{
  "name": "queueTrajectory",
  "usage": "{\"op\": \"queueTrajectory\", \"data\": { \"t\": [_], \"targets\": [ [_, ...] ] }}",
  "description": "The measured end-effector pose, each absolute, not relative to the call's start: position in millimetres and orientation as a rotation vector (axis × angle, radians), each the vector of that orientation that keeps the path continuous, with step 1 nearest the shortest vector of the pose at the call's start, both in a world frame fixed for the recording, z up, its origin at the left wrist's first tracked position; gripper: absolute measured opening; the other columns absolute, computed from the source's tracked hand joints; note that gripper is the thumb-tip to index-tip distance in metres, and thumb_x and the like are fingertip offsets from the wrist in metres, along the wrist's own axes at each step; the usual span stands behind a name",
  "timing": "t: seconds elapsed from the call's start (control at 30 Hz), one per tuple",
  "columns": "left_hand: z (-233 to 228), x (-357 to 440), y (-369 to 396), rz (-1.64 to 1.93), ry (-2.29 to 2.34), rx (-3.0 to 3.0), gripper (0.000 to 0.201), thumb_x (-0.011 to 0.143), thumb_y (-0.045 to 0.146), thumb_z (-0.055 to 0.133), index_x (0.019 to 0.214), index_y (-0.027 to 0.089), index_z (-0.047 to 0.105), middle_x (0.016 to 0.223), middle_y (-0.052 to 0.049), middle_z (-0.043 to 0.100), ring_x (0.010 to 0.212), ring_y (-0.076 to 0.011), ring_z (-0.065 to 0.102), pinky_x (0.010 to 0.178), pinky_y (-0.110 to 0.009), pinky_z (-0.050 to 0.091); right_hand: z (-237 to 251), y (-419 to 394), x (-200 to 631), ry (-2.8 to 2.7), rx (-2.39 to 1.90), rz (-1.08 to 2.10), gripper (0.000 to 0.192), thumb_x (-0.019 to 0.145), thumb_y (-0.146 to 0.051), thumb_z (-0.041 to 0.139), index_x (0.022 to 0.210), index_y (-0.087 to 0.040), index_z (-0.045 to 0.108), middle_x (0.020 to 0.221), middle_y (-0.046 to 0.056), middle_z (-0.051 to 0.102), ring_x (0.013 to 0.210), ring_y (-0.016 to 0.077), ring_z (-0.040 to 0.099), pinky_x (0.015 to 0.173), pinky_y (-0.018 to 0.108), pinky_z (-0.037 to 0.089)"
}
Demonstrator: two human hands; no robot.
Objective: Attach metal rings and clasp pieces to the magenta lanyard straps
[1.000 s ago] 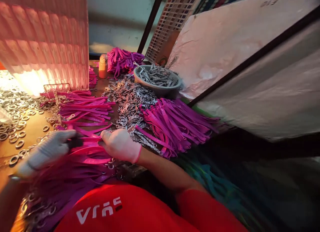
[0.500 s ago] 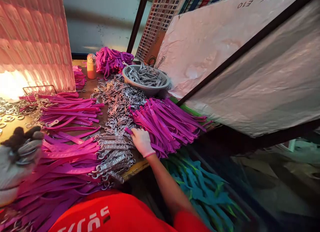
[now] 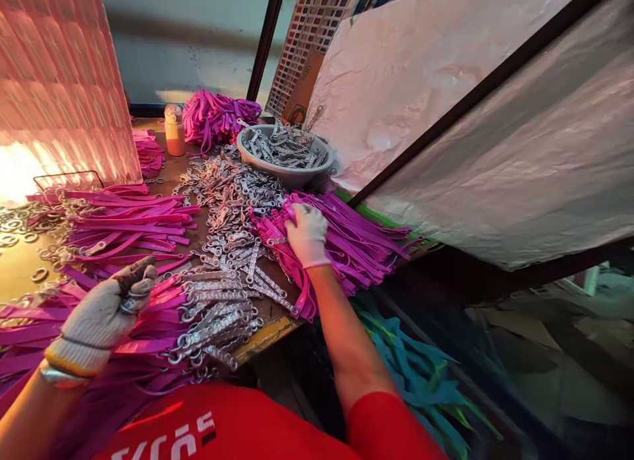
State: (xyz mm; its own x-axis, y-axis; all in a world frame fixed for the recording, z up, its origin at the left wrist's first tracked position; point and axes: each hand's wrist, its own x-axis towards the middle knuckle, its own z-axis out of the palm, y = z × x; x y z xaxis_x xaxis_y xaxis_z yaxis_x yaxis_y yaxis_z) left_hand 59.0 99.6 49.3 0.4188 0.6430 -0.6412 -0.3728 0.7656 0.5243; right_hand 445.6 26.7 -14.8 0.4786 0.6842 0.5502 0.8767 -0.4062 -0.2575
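My right hand (image 3: 307, 234), in a white glove, rests on a heap of magenta straps (image 3: 356, 239) at the table's right edge, fingers curled around a few of them. My left hand (image 3: 102, 311), in a grey knit glove with dirty fingertips, hovers above finished straps with metal clasps (image 3: 198, 315) and pinches a small metal ring (image 3: 133, 301). Loose metal clasps (image 3: 232, 196) lie between the two strap heaps.
A grey bowl (image 3: 292, 173) of metal clasps stands at the back, beside a small orange bottle (image 3: 174, 131) and another strap bundle (image 3: 218, 117). Metal rings (image 3: 20, 226) lie at the left. More straps (image 3: 129, 219) sit mid-left. Plastic-covered panels (image 3: 446, 103) rise on the right; teal straps (image 3: 421, 381) lie below.
My right hand moved away from the near strap pile, right and farther, onto the right-hand heap. My left hand lifted off the straps, swung left, then came back holding a ring.
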Motion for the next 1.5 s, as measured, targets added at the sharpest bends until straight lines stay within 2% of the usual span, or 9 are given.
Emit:
{"op": "queueTrajectory", "data": {
  "t": [0.2,0.3,0.5,0.7,0.83,0.93,1.17,1.3,1.5],
  "targets": [
    [40.0,44.1,93.7,0.658,0.981,0.616,0.024,0.091,-0.001,0.042,0.08,0.011,0.06,0.054,0.005,0.04,0.038,-0.0025,0.034,0.033,-0.009,0.029,-26.8,-1.7,371.7,-2.146,-2.155,-0.322,0.024,0.097,-0.017,0.048,0.113,-0.021,0.066,0.115,0.01,0.067,0.108,0.0261,0.055,0.092,0.039,0.041],
    [29.4,41.1,91.5,0.633,0.953,0.734,0.014,0.092,0.018,0.057,0.08,0.012,0.059,0.057,0.004,0.048,0.04,-0.0029,0.036,0.035,-0.011,0.031,-35.9,-11.4,371.5,-1.972,-2.304,-0.489,0.029,0.097,-0.016,0.048,0.122,-0.017,0.062,0.126,0.015,0.063,0.116,0.0308,0.05,0.097,0.046,0.04],
    [22.8,43.5,84.1,0.56,0.841,0.893,0.026,0.081,0.038,0.071,0.079,0.015,0.059,0.056,0.004,0.05,0.039,-0.0045,0.037,0.033,-0.014,0.028,-72.0,-1.3,415.5,-1.504,-2.089,-0.537,0.029,0.095,-0.022,0.049,0.118,-0.015,0.065,0.125,0.02,0.061,0.119,0.0293,0.053,0.102,0.046,0.045],
    [34.5,30.6,71.1,0.569,0.843,0.962,0.031,0.078,0.041,0.075,0.085,0.013,0.063,0.065,0.0,0.058,0.041,-0.0032,0.038,0.036,-0.014,0.025,-74.2,4.6,435.4,-1.308,-1.866,-0.31,0.023,0.088,-0.039,0.056,0.085,-0.019,0.067,0.086,0.01,0.07,0.085,0.0253,0.065,0.086,0.044,0.054],
    [30.9,25.7,63.8,0.58,0.832,1.113,0.029,0.083,0.042,0.068,0.08,0.014,0.062,0.057,0.001,0.055,0.04,-0.0051,0.036,0.036,-0.017,0.025,-34.2,8.2,404.6,-1.224,-1.762,-0.309,0.024,0.093,-0.038,0.05,0.095,-0.018,0.064,0.099,0.012,0.071,0.089,0.0232,0.067,0.087,0.043,0.055],
    [28.4,28.8,58.9,0.574,0.834,1.243,0.03,0.09,0.044,0.061,0.079,0.016,0.06,0.05,0.004,0.047,0.04,-0.006,0.035,0.037,-0.018,0.023,4.0,9.3,345.5,-1.323,-1.623,0.01,0.019,0.095,-0.037,0.054,0.102,-0.022,0.064,0.097,0.006,0.07,0.074,0.0171,0.065,0.078,0.036,0.055],
    [29.3,34.8,46.8,0.675,0.87,1.326,0.024,0.089,0.038,0.063,0.081,0.018,0.055,0.059,0.005,0.05,0.044,-0.0059,0.039,0.041,-0.017,0.029,33.3,7.5,215.9,-1.674,-1.405,0.744,0.028,0.093,-0.03,0.057,0.12,-0.023,0.062,0.101,0.001,0.072,0.087,0.0161,0.066,0.082,0.029,0.054],
    [25.3,31.5,46.6,0.669,0.874,1.238,0.021,0.086,0.034,0.062,0.079,0.018,0.051,0.058,0.006,0.046,0.043,-0.0053,0.036,0.04,-0.017,0.027,23.7,5.7,197.8,-1.622,-1.404,0.673,0.011,0.092,-0.026,0.058,0.099,-0.024,0.065,0.094,0.0,0.074,0.086,0.0166,0.068,0.081,0.029,0.053],
    [25.7,38.0,50.1,0.678,0.77,1.042,0.024,0.074,0.035,0.065,0.073,0.018,0.048,0.056,0.007,0.042,0.042,-0.0045,0.032,0.04,-0.017,0.027,10.1,-0.9,192.4,-1.92,-1.413,0.033,0.015,0.095,-0.025,0.052,0.097,-0.023,0.067,0.083,0.006,0.073,0.078,0.0219,0.065,0.078,0.037,0.049]
  ]
}}
